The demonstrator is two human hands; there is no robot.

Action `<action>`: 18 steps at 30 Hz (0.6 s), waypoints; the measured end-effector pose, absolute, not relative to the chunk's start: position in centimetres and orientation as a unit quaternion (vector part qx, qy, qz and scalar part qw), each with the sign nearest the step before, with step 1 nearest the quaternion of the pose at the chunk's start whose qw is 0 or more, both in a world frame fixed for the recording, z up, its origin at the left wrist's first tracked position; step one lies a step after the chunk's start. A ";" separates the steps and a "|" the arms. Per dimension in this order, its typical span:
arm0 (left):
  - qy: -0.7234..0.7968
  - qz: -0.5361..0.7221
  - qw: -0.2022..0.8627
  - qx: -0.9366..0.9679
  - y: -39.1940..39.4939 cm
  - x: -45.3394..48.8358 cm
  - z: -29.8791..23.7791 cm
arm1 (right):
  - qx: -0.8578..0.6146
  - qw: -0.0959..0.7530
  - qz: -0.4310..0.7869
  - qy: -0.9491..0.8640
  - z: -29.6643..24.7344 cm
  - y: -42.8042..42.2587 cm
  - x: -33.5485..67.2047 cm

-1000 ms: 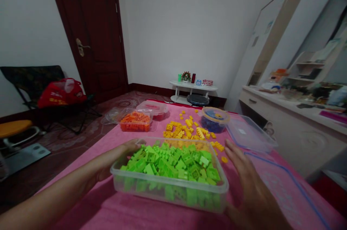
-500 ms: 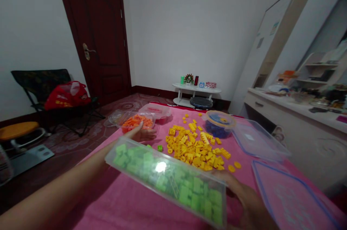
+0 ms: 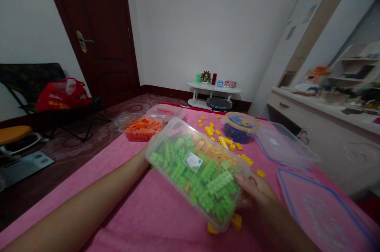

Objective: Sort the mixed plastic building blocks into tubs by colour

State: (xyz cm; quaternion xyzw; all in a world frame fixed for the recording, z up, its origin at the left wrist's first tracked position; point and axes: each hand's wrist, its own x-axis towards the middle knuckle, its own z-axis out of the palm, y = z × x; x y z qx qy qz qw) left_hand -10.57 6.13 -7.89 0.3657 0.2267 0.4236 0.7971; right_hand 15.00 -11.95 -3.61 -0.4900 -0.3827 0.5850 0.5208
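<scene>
A clear plastic box (image 3: 192,161) of green building blocks (image 3: 184,165) is tilted up in front of me, its labelled underside towards me. My right hand (image 3: 252,190) grips the box by its right end, thumb on the near face. At the left end, my left hand (image 3: 149,150) is mostly hidden behind the box; I cannot see its fingers. Yellow building blocks (image 3: 224,142) lie on the pink cloth beyond the box, and some show through it. Two yellow pieces (image 3: 236,221) lie below its lower edge.
An open clear container of orange pieces (image 3: 144,127) stands at the back left, near another clear container (image 3: 166,110). At the back right is a round tub (image 3: 241,127) with dark blue contents. A clear box (image 3: 285,145) and a blue-edged lid (image 3: 323,208) lie on the right.
The box of green blocks has turned so its underside faces me, and has moved up and right. My left hand has gone from open beside the orange pieces to behind the box.
</scene>
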 end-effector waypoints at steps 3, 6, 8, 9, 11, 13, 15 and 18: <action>0.225 0.424 0.818 0.316 6.9 -10.7 -7.9 | -0.502 0.522 0.615 -0.312 -4.2 -11.6 15.3; 0.215 0.432 0.818 0.313 7.2 -10.7 -8.0 | -0.495 0.537 0.629 -0.269 -4.0 -11.5 15.2; 0.218 0.441 0.810 0.320 7.1 -10.7 -8.1 | -0.480 0.552 0.632 -0.255 -3.5 -11.5 14.9; 0.220 0.441 0.807 0.324 7.0 -10.7 -8.1 | -0.472 0.559 0.634 -0.250 -3.3 -11.5 14.7; 0.231 0.425 0.811 0.330 6.8 -10.6 -8.0 | -0.460 0.572 0.635 -0.241 -3.0 -11.6 14.6; 0.238 0.409 0.816 0.331 6.5 -10.6 -7.7 | -0.464 0.576 0.630 -0.238 -2.6 -11.6 14.6; 0.237 0.403 0.821 0.328 6.2 -10.5 -7.2 | -0.470 0.573 0.625 -0.246 -2.3 -11.6 14.9; 0.232 0.413 0.821 0.318 5.6 -10.4 -6.5 | -0.468 0.568 0.622 -0.269 -1.5 -11.7 15.4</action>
